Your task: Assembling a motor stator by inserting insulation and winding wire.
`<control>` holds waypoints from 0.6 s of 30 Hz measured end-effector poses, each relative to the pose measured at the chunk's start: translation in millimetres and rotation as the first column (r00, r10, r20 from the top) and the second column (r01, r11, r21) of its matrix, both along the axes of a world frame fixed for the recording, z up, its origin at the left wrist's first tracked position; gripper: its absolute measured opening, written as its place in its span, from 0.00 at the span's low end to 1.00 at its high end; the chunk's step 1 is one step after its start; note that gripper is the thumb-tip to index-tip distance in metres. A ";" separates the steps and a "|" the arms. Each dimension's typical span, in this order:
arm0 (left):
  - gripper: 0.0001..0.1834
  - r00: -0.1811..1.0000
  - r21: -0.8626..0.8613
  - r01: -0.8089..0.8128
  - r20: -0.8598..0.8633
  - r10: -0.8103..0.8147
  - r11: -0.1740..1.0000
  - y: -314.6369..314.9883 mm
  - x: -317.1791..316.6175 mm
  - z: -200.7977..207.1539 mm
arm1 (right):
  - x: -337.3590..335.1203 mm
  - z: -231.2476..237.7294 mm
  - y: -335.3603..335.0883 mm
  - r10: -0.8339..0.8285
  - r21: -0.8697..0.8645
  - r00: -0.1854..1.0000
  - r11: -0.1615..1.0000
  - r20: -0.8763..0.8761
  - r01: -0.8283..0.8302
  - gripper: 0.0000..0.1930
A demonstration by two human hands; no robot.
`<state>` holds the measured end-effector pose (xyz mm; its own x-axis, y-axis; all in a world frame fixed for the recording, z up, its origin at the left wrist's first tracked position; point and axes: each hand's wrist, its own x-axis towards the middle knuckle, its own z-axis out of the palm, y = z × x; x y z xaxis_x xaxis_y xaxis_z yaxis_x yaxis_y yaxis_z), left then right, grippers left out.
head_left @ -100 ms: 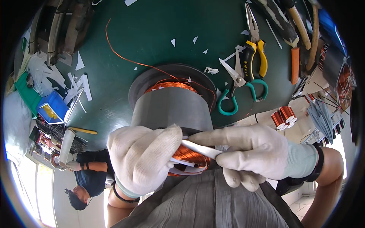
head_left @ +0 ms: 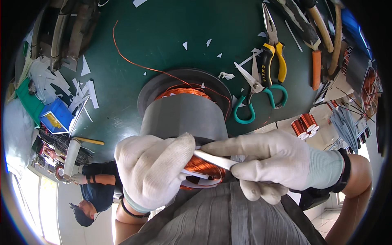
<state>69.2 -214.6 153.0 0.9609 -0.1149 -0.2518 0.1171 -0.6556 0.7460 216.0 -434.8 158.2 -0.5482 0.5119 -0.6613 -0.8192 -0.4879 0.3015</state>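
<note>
We record 2 gloved hands working at the near end of a grey motor stator (head_left: pixel 183 116) that stands on a dark green workbench (head_left: pixel 163 36), its far end showing copper winding. The left hand (head_left: pixel 153 167) is curled closed over the near copper coil (head_left: pixel 202 167), fingers bent tight against the white insulating strips there. The right hand (head_left: pixel 271 161) is closed in a pinch on a thin white strip (head_left: pixel 214 159), thumb and forefinger pressed together on it, the strip's free end reaching to the left hand's fingertips. We cannot tell how far the strip goes into the winding.

A loose copper wire (head_left: pixel 122 55) trails from the stator across the bench. To the right lie green-handled scissors (head_left: pixel 255 92), yellow-handled pliers (head_left: pixel 273 53) and 2 small copper spools (head_left: pixel 304 124). White paper offcuts (head_left: pixel 81 92) litter the left side beside a blue box (head_left: pixel 55 116).
</note>
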 end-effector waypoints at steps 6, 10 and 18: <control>0.31 1.000 0.023 0.003 -0.009 -0.003 1.000 -0.5 -3.0 0.4 | 8.8 -3.5 6.5 0.083 -0.014 0.994 0.996 -0.070 -0.084 0.28; 0.29 0.999 0.023 0.039 -0.014 -0.039 0.999 -0.9 2.2 -0.8 | 16.3 2.0 6.7 0.072 -0.079 0.989 0.994 -0.129 -0.082 0.27; 0.32 0.968 0.056 0.017 0.249 -0.031 0.998 -1.8 0.3 -20.9 | 33.5 0.9 21.0 0.226 -0.095 0.961 0.966 -0.160 -0.242 0.26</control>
